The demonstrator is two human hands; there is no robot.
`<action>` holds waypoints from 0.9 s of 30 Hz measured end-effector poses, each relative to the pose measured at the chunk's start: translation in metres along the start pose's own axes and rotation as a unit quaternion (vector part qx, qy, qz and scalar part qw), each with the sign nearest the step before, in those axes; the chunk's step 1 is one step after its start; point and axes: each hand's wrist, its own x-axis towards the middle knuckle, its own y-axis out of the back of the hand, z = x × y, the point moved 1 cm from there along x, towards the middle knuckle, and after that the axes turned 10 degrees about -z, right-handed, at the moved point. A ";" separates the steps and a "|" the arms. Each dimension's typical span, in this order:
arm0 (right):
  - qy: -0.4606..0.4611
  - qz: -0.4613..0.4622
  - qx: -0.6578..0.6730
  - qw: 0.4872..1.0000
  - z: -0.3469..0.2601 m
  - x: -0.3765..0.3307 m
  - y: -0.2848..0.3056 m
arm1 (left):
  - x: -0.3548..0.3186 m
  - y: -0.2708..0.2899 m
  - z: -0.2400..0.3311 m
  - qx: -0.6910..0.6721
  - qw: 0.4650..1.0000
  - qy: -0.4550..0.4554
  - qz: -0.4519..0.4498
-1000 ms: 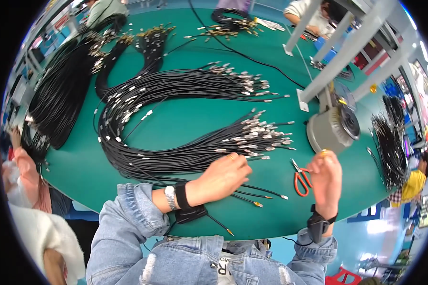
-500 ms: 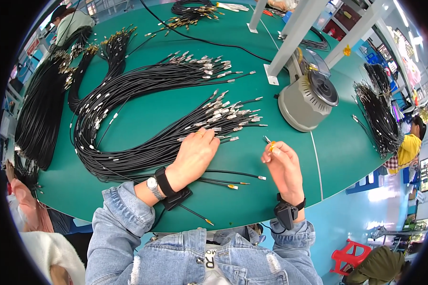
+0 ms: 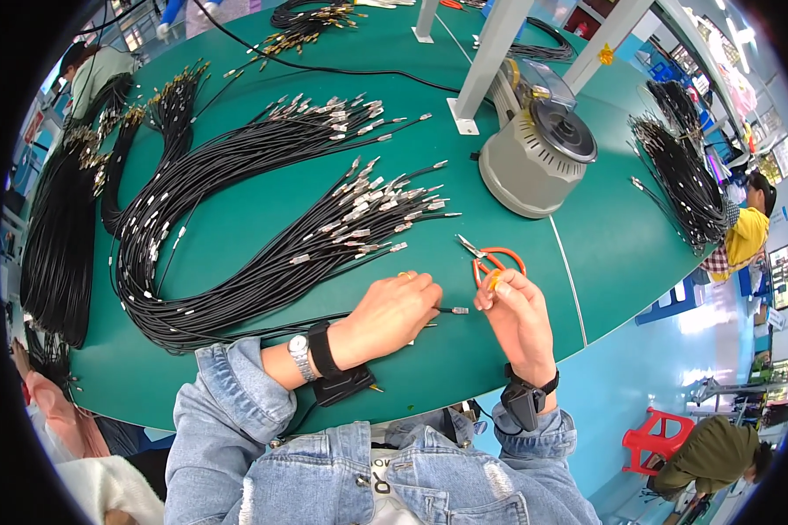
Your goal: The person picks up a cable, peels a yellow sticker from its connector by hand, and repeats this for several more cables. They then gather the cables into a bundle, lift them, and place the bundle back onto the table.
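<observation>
My left hand [image 3: 392, 317] is bent over a few loose black cables [image 3: 324, 317] near the table's front edge. One cable end with a clear tip [image 3: 459, 311] sticks out past its fingers; the fingertips are hidden, so I cannot tell whether it grips the cable. My right hand [image 3: 518, 322] is raised to the right with thumb and fingers pinched. A small yellow piece [image 3: 496, 279] shows at its fingertips, held or worn on a finger. Just beyond it lie orange-handled pliers [image 3: 474, 249], partly covered by the hand. A big curved bundle of black cables [image 3: 236, 289] lies to the left.
A grey round machine [image 3: 534, 166] stands at the back right beside a metal post [image 3: 490, 66]. More cable bundles lie at the far left [image 3: 61, 236] and far right [image 3: 683, 184]. People sit around the green table [image 3: 464, 376]. A red stool [image 3: 657, 437] is on the floor.
My left hand has moved from the big bundle's ends toward the loose cables at the front. My right hand has drawn back, uncovering the pliers' handles. The view has shifted slightly right.
</observation>
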 end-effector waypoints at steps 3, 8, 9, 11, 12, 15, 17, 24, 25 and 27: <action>-0.005 -0.002 -0.013 1.000 0.000 -0.007 -0.001 | -0.002 0.007 0.001 -0.030 0.999 0.009 0.043; -0.015 -0.010 -0.057 0.998 0.004 -0.022 -0.017 | -0.005 0.031 0.023 -0.168 0.978 0.034 0.117; -0.018 -0.009 -0.071 0.997 0.005 -0.023 -0.022 | -0.006 0.036 0.028 -0.156 0.979 0.016 0.133; -0.025 -0.006 -0.100 0.995 0.005 -0.024 -0.033 | -0.006 0.038 0.032 -0.141 0.979 -0.008 0.148; -0.019 -0.005 -0.102 0.995 0.005 -0.025 -0.037 | -0.006 0.039 0.032 -0.127 0.980 -0.015 0.154; 0.003 0.016 -0.135 0.991 0.002 -0.026 -0.044 | -0.006 0.039 0.034 -0.100 0.981 -0.034 0.165; 0.010 0.023 -0.144 0.989 0.002 -0.026 -0.045 | -0.007 0.037 0.035 -0.043 0.979 -0.055 0.193; 0.015 0.042 -0.190 0.981 -0.001 -0.027 -0.047 | -0.009 0.034 0.032 0.077 0.962 -0.119 0.233; -0.008 0.042 -0.186 0.982 -0.004 -0.027 -0.048 | -0.010 0.034 0.032 0.096 0.958 -0.128 0.236; -0.055 0.041 -0.179 0.981 -0.008 -0.028 -0.047 | -0.011 0.034 0.032 0.114 0.955 -0.138 0.238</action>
